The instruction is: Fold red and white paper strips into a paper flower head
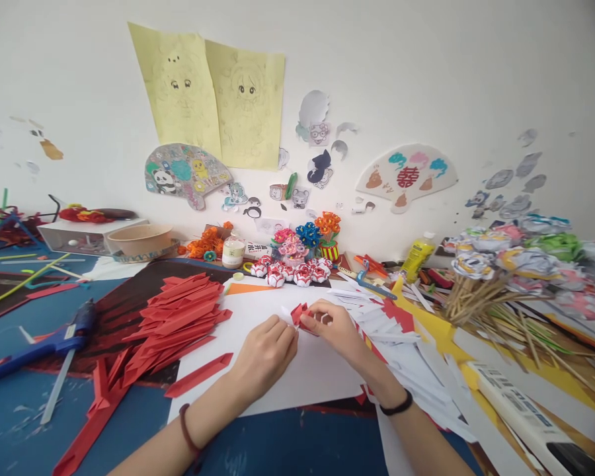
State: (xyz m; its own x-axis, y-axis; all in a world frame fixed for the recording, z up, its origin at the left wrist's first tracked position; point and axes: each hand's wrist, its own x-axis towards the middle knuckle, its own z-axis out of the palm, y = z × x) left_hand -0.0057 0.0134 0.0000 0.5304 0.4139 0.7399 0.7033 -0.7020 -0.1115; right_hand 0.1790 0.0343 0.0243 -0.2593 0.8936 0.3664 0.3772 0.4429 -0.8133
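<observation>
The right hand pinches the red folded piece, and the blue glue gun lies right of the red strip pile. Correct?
Not quite: the head view shows the blue glue gun left of the red strip pile. The right hand does pinch the red folded piece.

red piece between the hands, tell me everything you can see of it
The red piece is small and angular, with folded faces, and looks like paper. It is held over the white sheet, pinched between the thumb and fingers of the right hand. The left hand has its fingertips close at its left side; their grip is unclear. Fingers hide part of its shape.
</observation>
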